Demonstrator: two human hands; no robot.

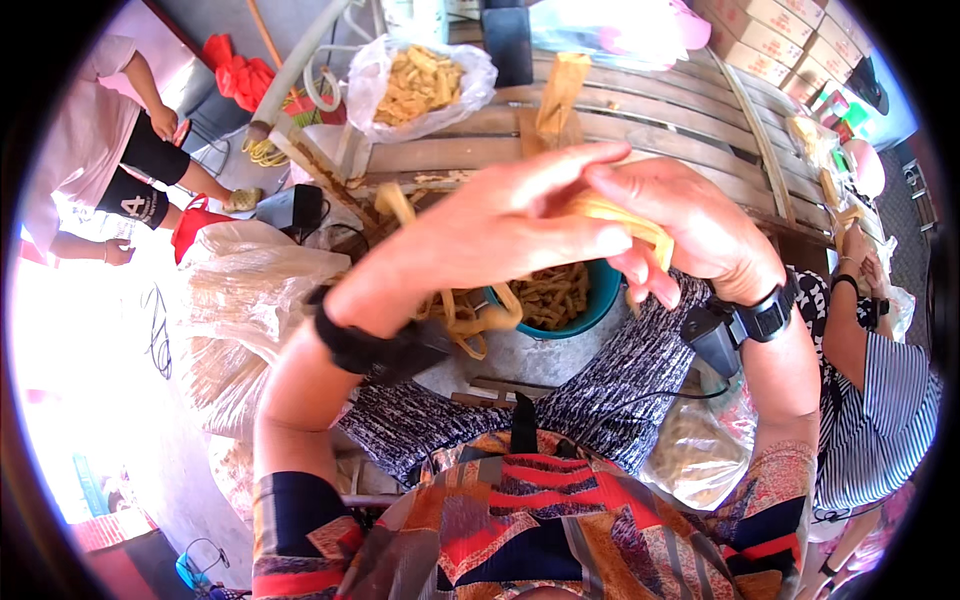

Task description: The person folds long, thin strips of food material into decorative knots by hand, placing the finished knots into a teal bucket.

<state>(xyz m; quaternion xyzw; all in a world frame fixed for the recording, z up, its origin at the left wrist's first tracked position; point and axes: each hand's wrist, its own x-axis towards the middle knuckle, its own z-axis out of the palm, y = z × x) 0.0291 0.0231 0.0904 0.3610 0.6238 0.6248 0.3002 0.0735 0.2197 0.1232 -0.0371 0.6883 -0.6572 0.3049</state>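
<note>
Above the edge of a slatted wooden table (465, 135), my two hands meet around a folded yellow strip (622, 214) that looks like tofu skin. My right hand (690, 202) curls around it, its thumb on top. My left hand (480, 225) reaches across with its thumb and fingers on either side of the strip; the exact contact is partly hidden. Below them, between my knees, a teal basin (604, 300) holds many short yellow-brown pieces (555, 300). Longer loose strips (491, 319) hang beside its left rim, partly behind my left forearm.
A plastic bag of yellow pieces (420, 82) lies on the table near an upright wooden block (562, 86). Large plastic sacks (247, 277) stand at left. A person (105, 142) stands beyond them; another person (885, 390) works at right. Cardboard boxes (772, 37) are stacked behind.
</note>
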